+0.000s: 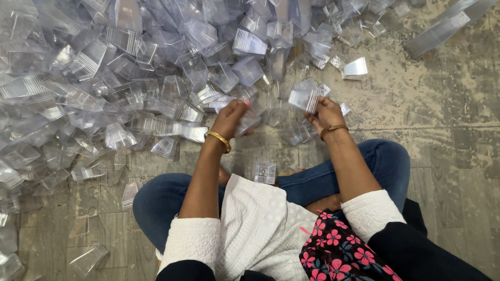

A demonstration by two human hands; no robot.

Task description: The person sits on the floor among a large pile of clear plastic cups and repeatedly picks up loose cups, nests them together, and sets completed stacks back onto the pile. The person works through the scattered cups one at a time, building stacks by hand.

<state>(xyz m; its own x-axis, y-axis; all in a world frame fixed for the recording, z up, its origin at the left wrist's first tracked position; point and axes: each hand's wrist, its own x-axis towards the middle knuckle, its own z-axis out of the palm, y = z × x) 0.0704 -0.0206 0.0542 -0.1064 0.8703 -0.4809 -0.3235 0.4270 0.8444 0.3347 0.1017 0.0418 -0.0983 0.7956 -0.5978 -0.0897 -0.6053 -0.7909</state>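
Worn stone floor (427, 119) carries everything; nearest, one clear plastic cup (265, 172) rests between the knees. Beyond, the left hand (229, 117) curls loosely among cups, its grip unclear; the right hand (325, 113) pinches a ribbed clear cup (303, 97). Farthest, the cup heap (130, 67)

Clear ribbed plastic cup (303, 97), tilted, held

The person wears blue jeans (172, 195), a white textured top (260, 229) with cuffed white sleeves (194, 239), and a black scarf (338, 250) with pink flowers. A gold bangle (219, 139) circles each wrist.
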